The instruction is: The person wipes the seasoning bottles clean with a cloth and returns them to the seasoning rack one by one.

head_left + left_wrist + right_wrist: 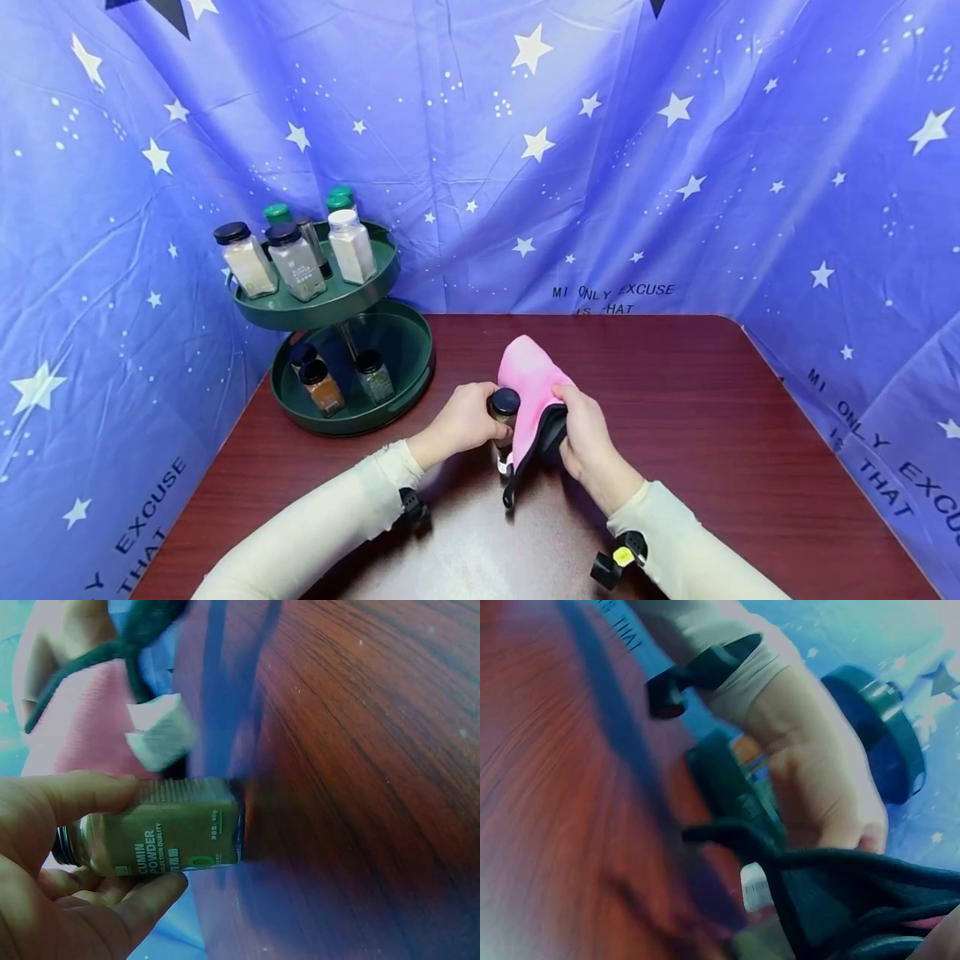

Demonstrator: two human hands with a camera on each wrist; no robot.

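Note:
My left hand [461, 421] grips a small clear jar [169, 836] with a black lid, labelled cumin powder, thumb on one side and fingers on the other. The jar stands roughly upright just above or on the table; the head view does not settle which. Beside it, my right hand [588, 433] pinches a pink cloth [527, 371] with black edging, a dark inner side and a hanging loop. A white tag [161, 735] hangs from the cloth close to the jar. Cloth and jar overlap in the head view, and the right fingertips are partly hidden behind the fabric.
To the left stands a two-tier dark green round rack [322, 315]. Its upper tier bears several jars, among them a white-capped jar [351, 248]. An orange-brown jar [322, 390] and two others stand below. A starry blue curtain [480, 150] surrounds the brown table [675, 375].

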